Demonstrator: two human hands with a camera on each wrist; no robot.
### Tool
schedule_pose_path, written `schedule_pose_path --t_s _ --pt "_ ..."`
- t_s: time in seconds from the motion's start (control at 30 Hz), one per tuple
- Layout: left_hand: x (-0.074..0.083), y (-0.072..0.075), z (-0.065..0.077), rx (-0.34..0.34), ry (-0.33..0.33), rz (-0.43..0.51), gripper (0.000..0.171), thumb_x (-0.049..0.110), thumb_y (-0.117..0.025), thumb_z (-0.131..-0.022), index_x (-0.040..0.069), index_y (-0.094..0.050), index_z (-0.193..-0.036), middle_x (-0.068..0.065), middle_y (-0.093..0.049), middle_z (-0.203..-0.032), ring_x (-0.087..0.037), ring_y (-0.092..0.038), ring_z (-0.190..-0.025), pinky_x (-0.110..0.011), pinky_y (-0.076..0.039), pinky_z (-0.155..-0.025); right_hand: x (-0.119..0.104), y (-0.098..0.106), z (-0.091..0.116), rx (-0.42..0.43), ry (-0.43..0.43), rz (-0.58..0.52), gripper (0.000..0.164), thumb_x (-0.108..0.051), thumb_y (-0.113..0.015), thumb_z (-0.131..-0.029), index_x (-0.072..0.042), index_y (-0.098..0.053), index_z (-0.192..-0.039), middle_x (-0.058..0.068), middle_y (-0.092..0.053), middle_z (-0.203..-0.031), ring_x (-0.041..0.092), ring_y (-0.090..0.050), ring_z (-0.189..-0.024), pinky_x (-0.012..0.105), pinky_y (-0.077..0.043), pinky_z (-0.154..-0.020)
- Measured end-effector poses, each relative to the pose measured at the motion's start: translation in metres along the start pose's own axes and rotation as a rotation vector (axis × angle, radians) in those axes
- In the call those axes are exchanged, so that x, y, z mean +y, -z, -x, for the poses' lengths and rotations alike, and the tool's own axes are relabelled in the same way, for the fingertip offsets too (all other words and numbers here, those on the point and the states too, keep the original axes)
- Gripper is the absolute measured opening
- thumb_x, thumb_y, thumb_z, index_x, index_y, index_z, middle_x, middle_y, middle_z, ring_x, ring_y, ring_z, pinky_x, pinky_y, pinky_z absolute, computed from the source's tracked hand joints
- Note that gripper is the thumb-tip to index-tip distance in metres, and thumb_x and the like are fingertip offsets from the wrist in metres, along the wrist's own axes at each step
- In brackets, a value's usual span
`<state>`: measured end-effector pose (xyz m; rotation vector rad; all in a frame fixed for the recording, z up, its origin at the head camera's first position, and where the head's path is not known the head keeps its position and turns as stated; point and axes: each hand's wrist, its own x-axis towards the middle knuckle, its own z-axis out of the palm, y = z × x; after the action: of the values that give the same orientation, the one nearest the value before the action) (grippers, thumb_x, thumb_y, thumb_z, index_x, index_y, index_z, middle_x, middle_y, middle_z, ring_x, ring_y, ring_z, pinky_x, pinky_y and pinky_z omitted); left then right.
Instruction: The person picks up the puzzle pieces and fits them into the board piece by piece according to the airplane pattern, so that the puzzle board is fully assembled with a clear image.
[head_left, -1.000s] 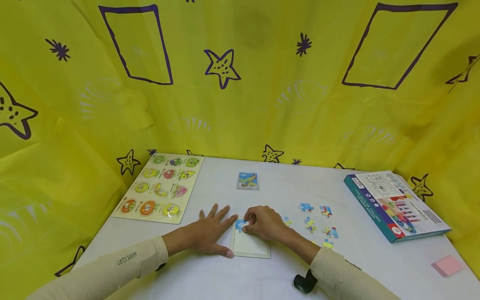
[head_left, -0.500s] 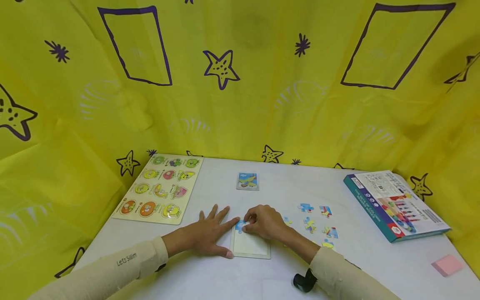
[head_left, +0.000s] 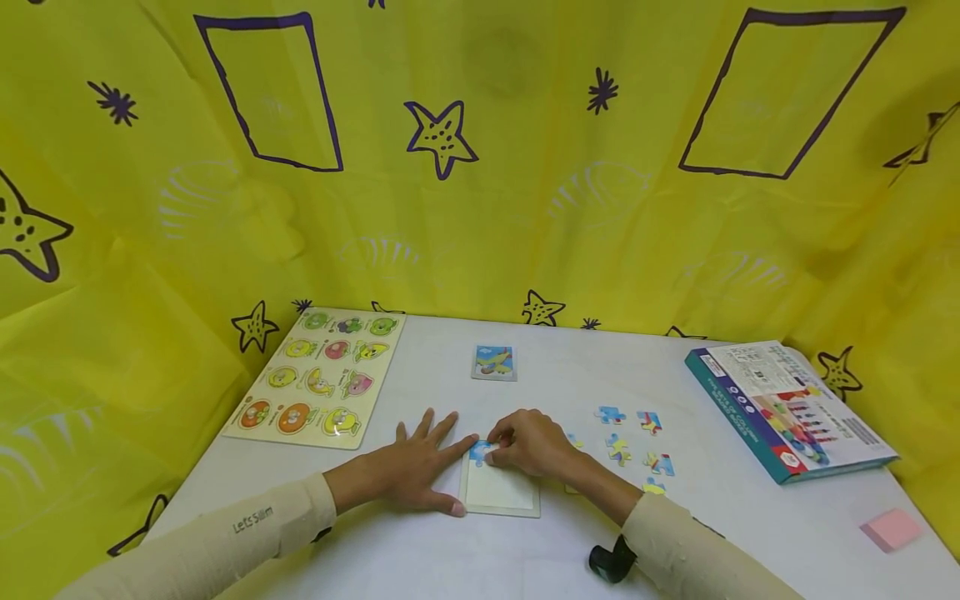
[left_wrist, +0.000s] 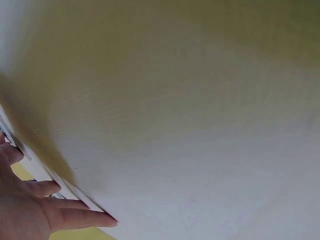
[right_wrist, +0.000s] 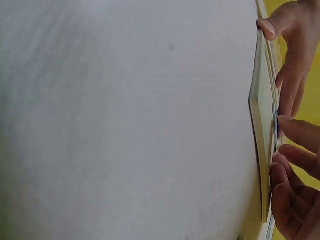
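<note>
A pale rectangular puzzle tray lies on the white table in the middle of the head view. In its far left corner sits a blue-and-white jigsaw piece, pinched by the thumb and fingers of my right hand, which cover part of it. My left hand lies with fingers spread on the table. Its forefinger reaches the tray's far left corner, and its thumb touches the near left one. In the right wrist view, the right fingertips meet low over the tray's surface.
Several loose jigsaw pieces lie right of the tray, some behind the right arm. Beyond it is a small airplane picture. A fruit puzzle board stands left, a boxed set and pink block right. Yellow curtain encloses the table.
My left forefinger has shifted slightly inward at the tray's corner. The right hand stays on the jigsaw piece in the same place, and the tray has not moved visibly.
</note>
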<state>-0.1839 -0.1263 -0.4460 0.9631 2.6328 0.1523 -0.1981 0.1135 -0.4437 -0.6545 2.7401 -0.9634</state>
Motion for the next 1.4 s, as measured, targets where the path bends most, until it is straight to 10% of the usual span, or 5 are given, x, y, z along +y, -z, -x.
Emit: schedule_pose_path --t_s 0.57,1.4 --pt "0.001 0.000 0.000 -0.025 0.033 0.013 0.099 0.081 -0.056 -0.081 0.034 -0.022 -0.161 -0.020 -0.011 -0.168 -0.060 -0.009 -0.147 -0.082 -0.023 -0.102 0.036 0.042 0.007 -0.064 0.148 -0.134 0.033 -0.029 -0.077 -0.090 -0.007 -0.074 -0.113 -0.002 -0.071 -0.096 0.008 -0.053 -0.062 0.022 -0.047 -0.056" --pt "0.003 0.002 0.004 -0.006 0.014 0.029 0.099 0.080 -0.056 -0.082 0.031 -0.023 -0.161 -0.020 -0.011 -0.168 -0.060 -0.009 -0.147 -0.082 -0.022 -0.102 0.120 0.104 0.047 0.098 -0.074 -0.084 0.034 -0.025 -0.075 -0.091 -0.008 -0.071 -0.120 0.010 -0.069 -0.113 0.018 -0.058 -0.080 0.022 -0.048 -0.067"
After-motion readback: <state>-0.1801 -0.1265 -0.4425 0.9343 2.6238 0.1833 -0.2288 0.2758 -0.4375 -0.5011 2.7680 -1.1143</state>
